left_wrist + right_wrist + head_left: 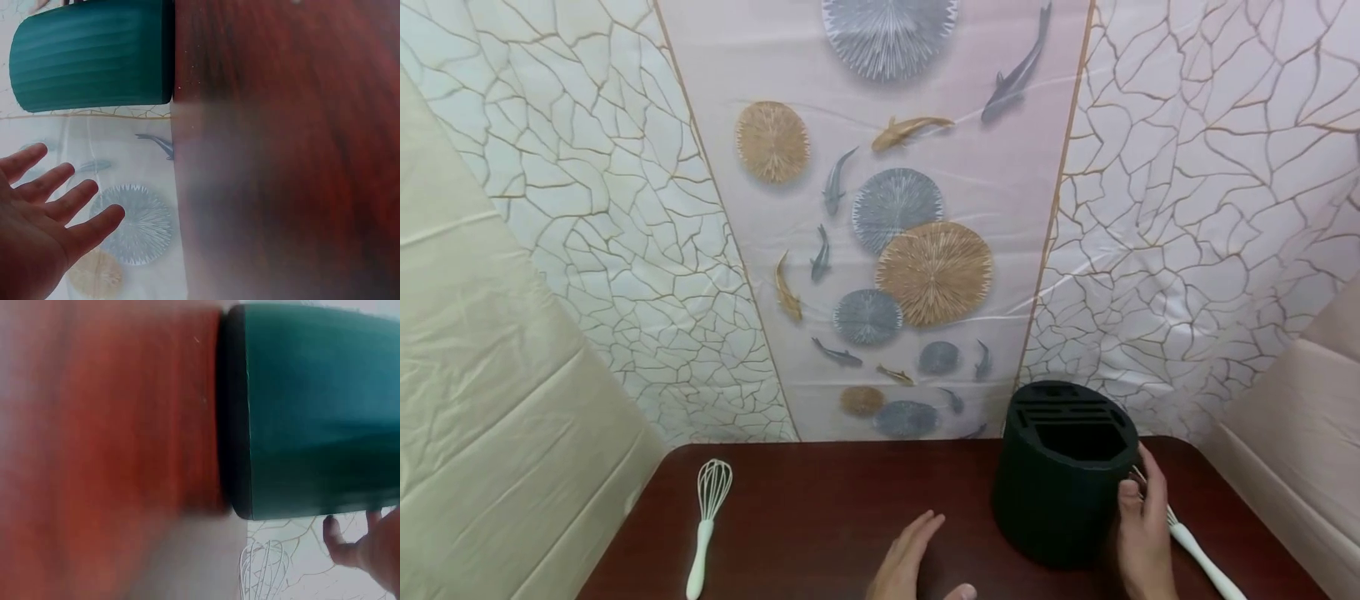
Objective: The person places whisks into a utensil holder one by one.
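Observation:
A dark green cylindrical utensil holder (1060,500) with a slotted top stands upright at the right of the table. Against its right side is my right hand (1146,533), fingers along the wall and thumb nearer me; in the right wrist view the hand (375,547) reaches the holder (325,419) with its fingertips. My left hand (910,558) is held left of the holder, apart from it, palm facing it. Its fingers are spread and hold nothing, as the left wrist view of the hand (56,219) shows.
At the left lies a whisk (700,533) with a pale handle. A second whisk (1202,558) lies right of my right hand, which partly hides its wires. Behind the dark red table (820,508) hangs a patterned cloth (880,250); pale padded panels (512,417) flank it.

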Available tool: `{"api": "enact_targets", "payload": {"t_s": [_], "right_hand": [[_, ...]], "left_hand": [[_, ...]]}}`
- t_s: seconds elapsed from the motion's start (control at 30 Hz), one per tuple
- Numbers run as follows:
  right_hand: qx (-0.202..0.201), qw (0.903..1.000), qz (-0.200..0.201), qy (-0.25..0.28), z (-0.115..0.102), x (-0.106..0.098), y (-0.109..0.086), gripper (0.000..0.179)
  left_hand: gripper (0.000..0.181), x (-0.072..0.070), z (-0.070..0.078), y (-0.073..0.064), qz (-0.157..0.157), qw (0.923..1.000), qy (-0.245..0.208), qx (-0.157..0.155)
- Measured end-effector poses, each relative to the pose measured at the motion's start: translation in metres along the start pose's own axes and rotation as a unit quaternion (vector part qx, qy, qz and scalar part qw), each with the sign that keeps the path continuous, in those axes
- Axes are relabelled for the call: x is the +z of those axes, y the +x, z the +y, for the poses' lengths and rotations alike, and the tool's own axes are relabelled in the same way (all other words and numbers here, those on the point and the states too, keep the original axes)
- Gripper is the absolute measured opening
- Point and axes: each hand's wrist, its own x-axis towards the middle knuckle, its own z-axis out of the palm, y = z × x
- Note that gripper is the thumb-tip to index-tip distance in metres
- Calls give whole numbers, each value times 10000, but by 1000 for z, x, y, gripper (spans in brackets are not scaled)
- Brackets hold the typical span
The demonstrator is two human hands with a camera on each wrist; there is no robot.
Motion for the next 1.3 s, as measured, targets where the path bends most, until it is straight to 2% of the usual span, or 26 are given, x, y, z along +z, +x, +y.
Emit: {"api": "enact_targets", "payload": {"t_s": [0.1,0.23,0.37,0.5,0.63,0.77,0.93,1.1,1.3], "right_hand": [[-422,9989,-119,158,1,-2,7,53],[-939,9937,-540,302,-4,-7,18,53],[-1126,9851,-1114,668,-15,-18,29,54],[-1239,9790,-1586,334,-27,-26,40,51],[-1384,9677,-2036,536,-34,-23,46,50],[-1449,9619,-2125,931,-34,-16,43,49],[-1453,9583,-2251,995,-35,-7,37,48],[-1371,9563,-2332,1106,-36,2,28,49],[-1476,9558,-2367,933,-39,9,15,49]], "left_hand": [[73,-1,1,1,-37,10000,-7,-14],[73,-2,1,0,-88,9999,-32,-106],[72,-1,0,-1,-154,9998,-19,-108],[70,2,-2,-2,-84,9999,-50,-31],[72,2,-3,0,-21,10000,2,30],[72,0,0,1,-53,10000,-3,14],[76,-5,10,4,-31,9994,-278,-213],[82,-7,18,9,55,9989,-326,-337],[87,-6,21,13,357,9986,-337,-182]]}}
